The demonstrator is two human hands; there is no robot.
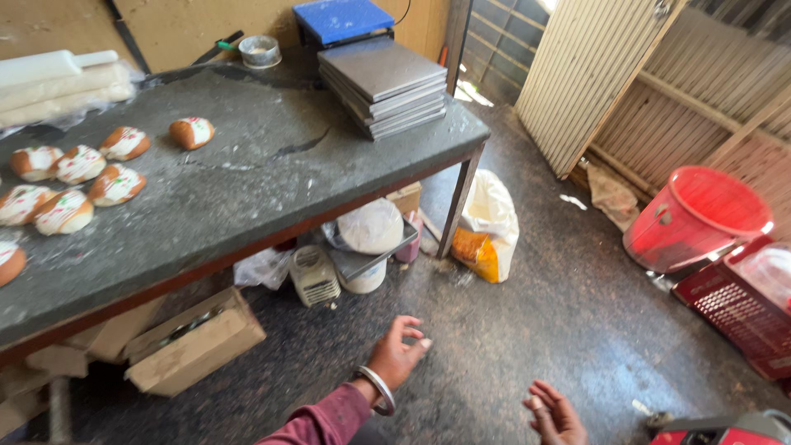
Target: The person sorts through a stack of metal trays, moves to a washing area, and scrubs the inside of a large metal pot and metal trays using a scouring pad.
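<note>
Both hands are hanging empty over the floor [511, 330] — left hand [398, 353] loosely curled near the box [194, 344], right hand [554, 412] open, fingers spread — keeping clear of the table [272, 177].

A dusty grey table [272, 177] bears iced buns [115, 183] and stacked metal trays [383, 82].

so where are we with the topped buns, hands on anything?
Done: topped buns lie in rows on the dark table. In hand: nothing; left hand and right hand hang open and empty over the floor. Left: stacked grey trays hold no buns.
</note>
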